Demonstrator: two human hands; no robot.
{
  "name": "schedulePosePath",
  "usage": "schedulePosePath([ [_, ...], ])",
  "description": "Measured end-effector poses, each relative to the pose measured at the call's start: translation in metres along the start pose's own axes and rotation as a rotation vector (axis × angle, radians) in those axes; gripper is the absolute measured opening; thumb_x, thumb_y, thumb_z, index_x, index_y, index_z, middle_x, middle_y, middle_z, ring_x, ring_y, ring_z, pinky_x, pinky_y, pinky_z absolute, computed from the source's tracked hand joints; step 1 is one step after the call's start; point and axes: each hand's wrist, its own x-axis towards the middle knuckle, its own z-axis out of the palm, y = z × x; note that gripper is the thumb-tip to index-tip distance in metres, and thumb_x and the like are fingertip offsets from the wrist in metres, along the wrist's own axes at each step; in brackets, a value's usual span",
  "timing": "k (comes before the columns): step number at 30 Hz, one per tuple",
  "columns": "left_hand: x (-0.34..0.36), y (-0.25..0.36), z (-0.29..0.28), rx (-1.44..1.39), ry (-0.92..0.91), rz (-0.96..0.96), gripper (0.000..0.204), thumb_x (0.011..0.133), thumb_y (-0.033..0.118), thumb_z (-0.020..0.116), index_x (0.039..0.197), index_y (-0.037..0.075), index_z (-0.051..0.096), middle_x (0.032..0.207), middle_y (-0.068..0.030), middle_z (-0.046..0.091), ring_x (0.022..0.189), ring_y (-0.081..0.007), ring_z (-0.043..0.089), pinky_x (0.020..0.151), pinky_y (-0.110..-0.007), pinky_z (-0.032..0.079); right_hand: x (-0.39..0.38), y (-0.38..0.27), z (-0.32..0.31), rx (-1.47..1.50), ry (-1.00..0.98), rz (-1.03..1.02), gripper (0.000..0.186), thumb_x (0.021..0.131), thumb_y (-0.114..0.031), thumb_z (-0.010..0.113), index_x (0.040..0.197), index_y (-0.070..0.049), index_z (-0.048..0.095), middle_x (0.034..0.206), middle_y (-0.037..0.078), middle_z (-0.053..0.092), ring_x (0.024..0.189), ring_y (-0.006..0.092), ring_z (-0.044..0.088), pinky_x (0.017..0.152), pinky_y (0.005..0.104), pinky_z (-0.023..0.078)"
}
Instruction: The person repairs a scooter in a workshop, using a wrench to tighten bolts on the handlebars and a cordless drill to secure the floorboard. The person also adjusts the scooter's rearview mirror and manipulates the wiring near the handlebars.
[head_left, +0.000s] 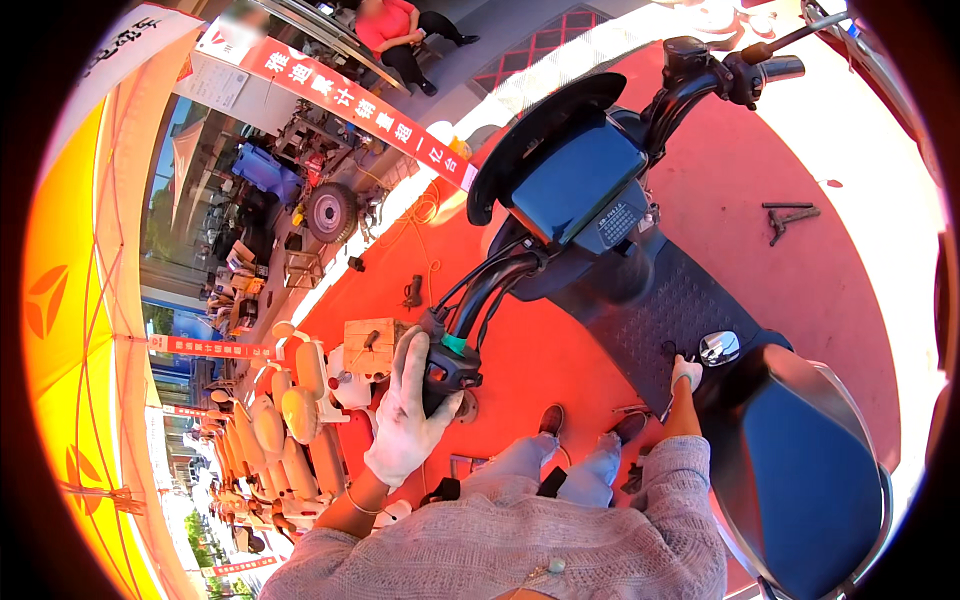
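Observation:
In front of me stands a dark blue electric scooter, with its seat (805, 480) on my right. My left hand (402, 425), in a whitish glove, closes around the left handlebar grip and its switch housing (450, 370); a green patch shows on the bar just beyond. Low on the right, my gloved right hand (688, 373) is over the edge of the black footboard (640, 315). Its fingers close at the dark stem of a rear-view mirror (719, 348), whose shiny face lies beside the hand. The fingertips are small and partly hidden.
A wooden box (370, 347) stands on the red mat beyond my left hand. Dark tools (790, 220) lie on the far right, and a drill-like tool (413, 291) lies left of the scooter. Several scooters (285, 430) line the left. A seated person (395, 35) is at the back.

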Motion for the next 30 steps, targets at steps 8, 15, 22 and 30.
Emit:
schedulePosePath([
  [8,0.005,0.006,-0.005,-0.05,0.025,0.067,0.077,0.077,0.007,0.069,0.141,0.004,0.027,0.143,-0.0186,0.029,0.121,-0.0351,0.047,0.094,-0.036,0.046,-0.159,-0.073,-0.19,0.222,-0.015,-0.902,0.022,0.083,-0.023,0.066,0.083,-0.001,0.064,0.063,0.011,0.059,0.054,0.0208,0.058,0.053,0.0336,0.045],
  [15,0.002,0.006,-0.01,-0.253,0.051,0.02,0.074,0.073,0.007,0.071,0.138,0.005,0.035,0.14,-0.0171,0.038,0.123,-0.0324,0.047,0.099,-0.036,0.041,-0.101,-0.019,-0.346,-0.193,0.784,-0.799,0.036,0.084,-0.03,0.067,0.11,-0.007,0.059,0.088,0.011,0.064,0.067,0.0218,0.062,0.057,0.0347,0.049],
  [22,0.006,-0.003,-0.008,-0.318,0.033,0.013,0.072,0.072,0.007,0.071,0.136,0.006,0.039,0.136,-0.0158,0.044,0.12,-0.0321,0.049,0.098,-0.036,0.042,-0.033,0.06,-0.331,-0.378,0.859,-0.938,0.047,0.08,-0.03,0.07,0.117,-0.006,0.054,0.115,0.016,0.055,0.106,0.035,0.053,0.089,0.0428,0.044],
  [30,0.03,-0.032,-0.048,-0.49,-0.237,0.035,0.047,0.081,0.027,0.068,0.121,0.005,0.057,0.114,-0.0111,0.061,0.095,-0.0194,0.062,0.084,-0.032,0.049,-0.089,0.021,-0.362,-0.473,0.522,-0.757,0.058,0.072,-0.038,0.074,0.115,-0.003,0.059,0.12,0.011,0.058,0.113,0.0326,0.05,0.096,0.0398,0.04],
])
